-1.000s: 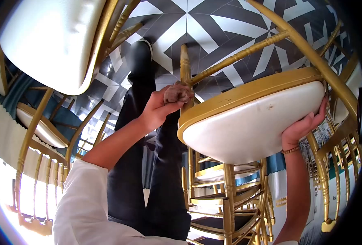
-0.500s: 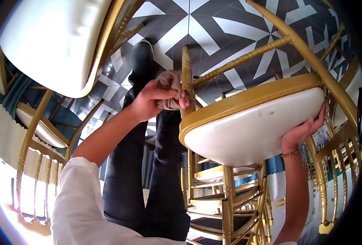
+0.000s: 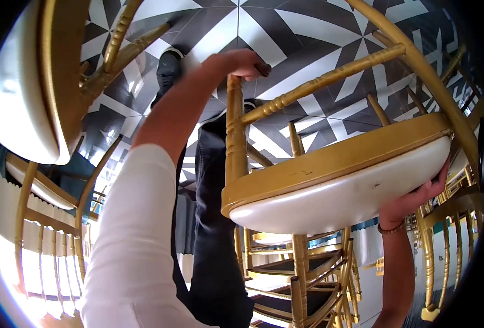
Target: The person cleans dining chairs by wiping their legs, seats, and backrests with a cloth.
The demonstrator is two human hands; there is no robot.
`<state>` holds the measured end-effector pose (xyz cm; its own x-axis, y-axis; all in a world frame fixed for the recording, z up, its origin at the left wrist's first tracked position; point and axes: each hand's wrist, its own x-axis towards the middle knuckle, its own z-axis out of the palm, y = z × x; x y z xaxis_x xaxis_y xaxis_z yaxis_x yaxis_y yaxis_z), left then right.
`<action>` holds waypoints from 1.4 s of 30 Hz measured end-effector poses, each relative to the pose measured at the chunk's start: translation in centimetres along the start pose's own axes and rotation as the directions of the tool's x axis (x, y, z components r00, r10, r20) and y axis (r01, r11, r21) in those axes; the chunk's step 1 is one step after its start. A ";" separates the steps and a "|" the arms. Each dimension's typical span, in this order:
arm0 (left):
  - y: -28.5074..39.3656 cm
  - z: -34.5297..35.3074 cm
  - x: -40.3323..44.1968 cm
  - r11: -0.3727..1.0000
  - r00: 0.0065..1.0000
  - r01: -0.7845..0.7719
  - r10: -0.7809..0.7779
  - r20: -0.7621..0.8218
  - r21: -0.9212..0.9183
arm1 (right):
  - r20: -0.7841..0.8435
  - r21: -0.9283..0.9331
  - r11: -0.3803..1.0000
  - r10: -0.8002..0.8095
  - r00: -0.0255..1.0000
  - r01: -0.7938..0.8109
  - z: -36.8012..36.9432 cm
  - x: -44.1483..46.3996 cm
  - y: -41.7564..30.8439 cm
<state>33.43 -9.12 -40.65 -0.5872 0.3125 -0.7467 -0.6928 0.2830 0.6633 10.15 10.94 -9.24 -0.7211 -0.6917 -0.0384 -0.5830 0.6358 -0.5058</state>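
"Sleeve (image 3: 138,218) closest to us, white, on the left arm?"

"Yes, and just beside it is the chair (image 3: 329,158), gold and tilted, its white cushion (image 3: 329,208) turned toward the person and its legs pointing away."

"Any marks?"

"One small dark spot (image 3: 377,185) on the cushion, and a scuff (image 3: 307,173) on the gold rim."

"Where's the right hand (image 3: 414,201)?"

"Clamped on the right edge of the seat, holding it up. A beaded bracelet (image 3: 391,229) circles the wrist."

"And the left hand (image 3: 244,63)?"

"Farther out, at the tip of one chair leg (image 3: 235,131). Its fingers are bent together on a bit of dark cloth (image 3: 263,70); I can't tell how far they wrap round the wood."

"What else is about?"

"Another chair (image 3: 18,104) at the upper left, cut off by the picture's edge. Dark trousers (image 3: 212,218) run up the middle, and a stack of gold chairs (image 3: 299,257) stands beyond the held one."

"Farthest off?"

"One dark shoe (image 3: 168,65), on a floor (image 3: 307,33) of angular black and white tiles."
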 end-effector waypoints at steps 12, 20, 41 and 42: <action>-4.7 2.3 1.0 0.853 0.957 -0.016 -0.138 -0.255 -0.521 | -0.019 0.055 0.997 0.060 0.998 -0.058 0.1 0.1 -0.7; 4.4 4.0 -12.1 0.597 0.936 -0.259 -0.040 -0.351 -0.759 | -0.042 0.044 0.995 0.087 0.995 -0.086 0.2 0.1 -0.7; -5.5 5.2 2.1 -0.364 0.757 -0.055 -0.622 0.199 -0.930 | -0.017 0.035 0.993 0.109 0.994 -0.108 0.1 -0.1 -1.0; -5.9 6.2 2.2 -0.309 0.806 -0.060 -0.576 0.137 -0.949 | -0.001 0.018 0.990 0.140 0.990 -0.140 0.1 0.0 -1.3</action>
<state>38.82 -4.48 -45.94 -0.0170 0.2128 -0.9770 -0.1485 -0.9668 -0.2080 10.92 10.09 -8.66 -0.7963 -0.5953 -0.1077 -0.4695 0.7203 -0.5105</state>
